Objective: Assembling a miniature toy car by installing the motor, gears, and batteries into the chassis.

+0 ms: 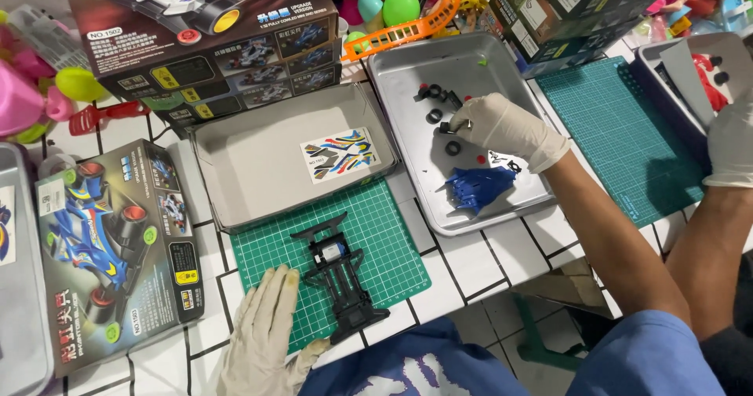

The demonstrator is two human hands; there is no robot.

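Small black tyre (pixel 449 127), perhaps pinched, half hidden under right-hand fingers (pixel 471 121).

Gloved right hand (pixel 502 125) among tray's (pixel 408 74) black tyres (pixel 436 94)

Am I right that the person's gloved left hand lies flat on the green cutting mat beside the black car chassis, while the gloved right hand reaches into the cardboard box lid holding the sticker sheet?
Not quite. The left hand does lie on the green cutting mat beside the black car chassis, but the head view shows the right hand reaching into the metal tray among small black tyres, not the cardboard box lid.
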